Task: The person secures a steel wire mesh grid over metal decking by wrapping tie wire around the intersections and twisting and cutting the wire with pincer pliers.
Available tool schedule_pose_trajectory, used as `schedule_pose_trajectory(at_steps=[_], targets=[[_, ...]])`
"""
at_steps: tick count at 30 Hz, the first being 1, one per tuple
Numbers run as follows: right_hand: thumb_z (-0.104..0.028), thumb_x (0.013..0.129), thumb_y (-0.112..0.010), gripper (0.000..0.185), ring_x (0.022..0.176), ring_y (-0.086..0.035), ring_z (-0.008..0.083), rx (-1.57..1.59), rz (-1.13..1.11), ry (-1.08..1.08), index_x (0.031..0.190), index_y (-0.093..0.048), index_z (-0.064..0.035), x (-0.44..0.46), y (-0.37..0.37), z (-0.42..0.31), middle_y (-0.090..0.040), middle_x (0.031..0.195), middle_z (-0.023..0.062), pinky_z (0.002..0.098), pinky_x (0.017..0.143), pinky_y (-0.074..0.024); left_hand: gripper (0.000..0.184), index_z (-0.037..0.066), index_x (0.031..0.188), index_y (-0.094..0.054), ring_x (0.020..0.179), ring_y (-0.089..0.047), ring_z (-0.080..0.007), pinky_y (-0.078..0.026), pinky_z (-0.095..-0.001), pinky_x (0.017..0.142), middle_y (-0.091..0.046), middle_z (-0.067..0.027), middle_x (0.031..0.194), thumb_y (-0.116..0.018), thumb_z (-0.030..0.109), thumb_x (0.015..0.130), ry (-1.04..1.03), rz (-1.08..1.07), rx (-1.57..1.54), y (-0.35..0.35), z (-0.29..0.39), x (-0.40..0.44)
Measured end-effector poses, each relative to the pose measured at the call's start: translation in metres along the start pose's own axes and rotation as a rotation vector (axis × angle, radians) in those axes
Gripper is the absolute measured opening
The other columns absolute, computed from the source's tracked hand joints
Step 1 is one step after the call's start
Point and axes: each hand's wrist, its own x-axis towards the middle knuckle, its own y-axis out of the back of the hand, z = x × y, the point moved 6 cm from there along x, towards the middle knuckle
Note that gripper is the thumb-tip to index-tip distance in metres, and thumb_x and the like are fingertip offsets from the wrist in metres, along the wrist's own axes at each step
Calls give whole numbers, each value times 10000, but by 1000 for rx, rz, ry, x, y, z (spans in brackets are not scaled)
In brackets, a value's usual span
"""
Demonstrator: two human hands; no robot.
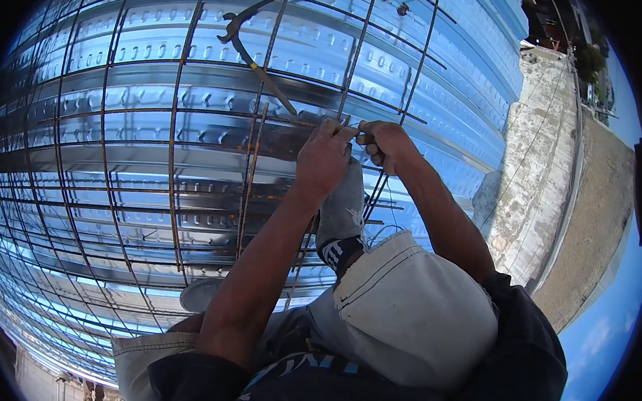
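Observation:
My left hand (325, 157) is closed, its fingers pinched together beside the rebar mesh (174, 106), just above my shoe (344, 199). Close against it on the right, my right hand (386, 145) is curled too, with the fingertips of both hands nearly meeting. Whatever lies between the fingers is too small to make out. Thin wire (381, 230) loops below the hands, near my ankle. A pair of long-handled pincers (244, 53) with yellow bands lies on the mesh, up and left of the hands.
Ribbed metal decking (139, 47) spreads under the mesh. Dark rebar crosses it in a grid, with loose bars (253, 178) left of my left hand. A rough concrete wall top (533, 153) runs along the right. My bent knee (421, 304) is near the bottom centre.

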Motion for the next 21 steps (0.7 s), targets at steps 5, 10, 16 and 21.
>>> schedule_pose_trajectory(at_steps=[5, 10, 16, 21], targets=[[-269, 972, -585, 292, 530, -416, 88, -349, 36, 112, 1057, -638, 5, 0, 11, -9, -621, 726, 51, 293, 450, -322, 176, 97, 1046, -717, 935, -658, -324, -535, -431, 826, -652, -96, 996, -672, 139, 881, -29, -68, -62, 0, -12, 6], [-207, 931, -631, 213, 729, -674, 319, -751, 273, 600, 959, -648, 4, -29, 4, 1, -687, 803, 191, 431, 676, -490, 197, 53, 960, -721, 924, -676, -348, -531, -450, 813, -702, -154, 988, -649, 231, 911, 275, -20, -100, 16, -9, 21], [-160, 923, -610, 179, 838, -686, 369, -833, 14, 668, 988, -685, -11, -71, -26, -8, -700, 902, 211, 441, 755, -513, 209, 73, 1040, -713, 953, -677, -329, -548, -440, 825, -699, -142, 939, -668, 200, 880, 249, -126, 81, -2, -6, 40], [-178, 918, -630, 245, 913, -671, 331, -1489, -363, 630, 1080, -707, -10, -78, -30, -86, -704, 973, 187, 440, 823, -511, 220, 61, 1104, -688, 1119, -594, -260, -538, -386, 916, -612, -114, 1080, -638, 131, 901, -321, -166, 176, -7, -8, 19]])
